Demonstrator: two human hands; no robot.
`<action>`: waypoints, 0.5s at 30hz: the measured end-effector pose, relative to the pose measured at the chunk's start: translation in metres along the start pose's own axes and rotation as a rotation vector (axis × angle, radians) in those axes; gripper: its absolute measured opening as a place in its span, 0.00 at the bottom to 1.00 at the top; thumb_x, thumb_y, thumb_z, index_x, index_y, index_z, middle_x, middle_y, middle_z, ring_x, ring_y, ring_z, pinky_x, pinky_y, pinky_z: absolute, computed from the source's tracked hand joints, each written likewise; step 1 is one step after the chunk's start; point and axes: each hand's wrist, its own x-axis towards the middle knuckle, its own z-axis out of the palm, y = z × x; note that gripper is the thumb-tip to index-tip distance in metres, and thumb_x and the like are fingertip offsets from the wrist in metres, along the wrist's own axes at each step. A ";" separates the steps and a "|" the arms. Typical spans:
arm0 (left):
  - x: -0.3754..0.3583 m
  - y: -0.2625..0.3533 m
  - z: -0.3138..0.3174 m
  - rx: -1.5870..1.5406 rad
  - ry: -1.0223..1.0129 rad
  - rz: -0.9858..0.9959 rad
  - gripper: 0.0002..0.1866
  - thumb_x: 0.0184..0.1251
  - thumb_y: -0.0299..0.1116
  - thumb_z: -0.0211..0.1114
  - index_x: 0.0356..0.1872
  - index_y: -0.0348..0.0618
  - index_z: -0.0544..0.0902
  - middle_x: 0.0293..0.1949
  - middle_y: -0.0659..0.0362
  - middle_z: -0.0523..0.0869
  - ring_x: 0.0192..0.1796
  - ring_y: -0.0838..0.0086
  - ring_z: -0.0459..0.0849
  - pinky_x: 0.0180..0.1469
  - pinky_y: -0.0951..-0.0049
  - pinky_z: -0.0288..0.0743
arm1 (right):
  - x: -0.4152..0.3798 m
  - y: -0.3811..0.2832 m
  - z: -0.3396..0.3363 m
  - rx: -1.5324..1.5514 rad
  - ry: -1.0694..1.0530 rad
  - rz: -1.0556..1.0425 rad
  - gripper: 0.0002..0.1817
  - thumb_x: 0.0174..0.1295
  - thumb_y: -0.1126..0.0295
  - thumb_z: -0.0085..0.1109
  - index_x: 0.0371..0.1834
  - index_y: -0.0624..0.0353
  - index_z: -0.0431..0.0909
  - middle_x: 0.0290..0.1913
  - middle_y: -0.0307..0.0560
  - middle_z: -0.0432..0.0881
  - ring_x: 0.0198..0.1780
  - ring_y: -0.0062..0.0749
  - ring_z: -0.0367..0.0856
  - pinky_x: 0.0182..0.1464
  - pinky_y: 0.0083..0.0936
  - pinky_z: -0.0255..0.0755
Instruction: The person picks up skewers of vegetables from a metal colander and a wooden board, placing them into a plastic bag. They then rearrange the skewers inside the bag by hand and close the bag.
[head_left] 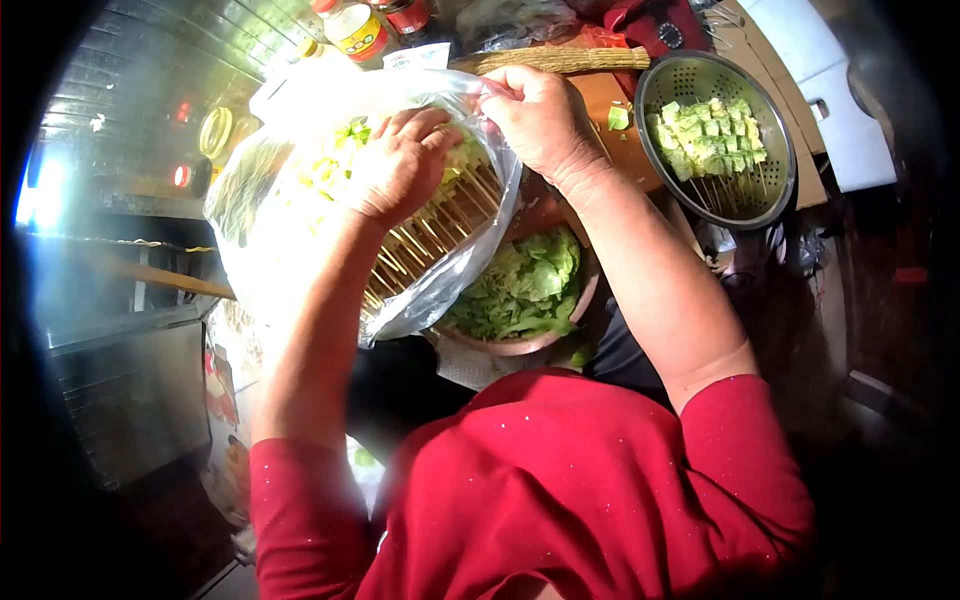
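Note:
A clear plastic bag (235, 190) lines a round container full of skewered green leaves, their wooden sticks (430, 235) pointing toward me. My left hand (405, 165) reaches inside over the skewers, fingers bent against the leaves; whether it grips any is hidden. At the bag's upper right edge, my right hand (535, 115) pinches the plastic rim. Below the bag is a bowl (590, 290) of loose green leaves (530, 285). Strong glare washes out the left part of the bag.
A metal colander (785, 170) with more leaf skewers (710, 140) stands at the right. Behind are a straw bundle (570, 60), a jar with a yellow lid label (358, 32) and an orange board (625, 150). A metal cabinet (135, 390) is at left.

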 end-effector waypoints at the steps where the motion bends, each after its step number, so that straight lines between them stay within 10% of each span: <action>1: 0.001 0.000 0.005 0.000 0.000 0.003 0.13 0.53 0.25 0.59 0.40 0.49 0.83 0.50 0.57 0.81 0.57 0.61 0.75 0.61 0.61 0.67 | -0.001 0.001 -0.001 0.001 0.003 0.000 0.12 0.51 0.67 0.58 0.37 0.59 0.82 0.34 0.49 0.85 0.36 0.34 0.84 0.42 0.28 0.75; 15: 0.007 -0.012 0.033 0.138 -0.279 -0.121 0.12 0.57 0.32 0.50 0.27 0.37 0.80 0.37 0.47 0.82 0.46 0.56 0.79 0.54 0.57 0.66 | -0.013 0.005 0.021 0.136 -0.001 -0.113 0.05 0.51 0.80 0.58 0.32 0.64 0.79 0.24 0.37 0.79 0.26 0.17 0.75 0.29 0.18 0.70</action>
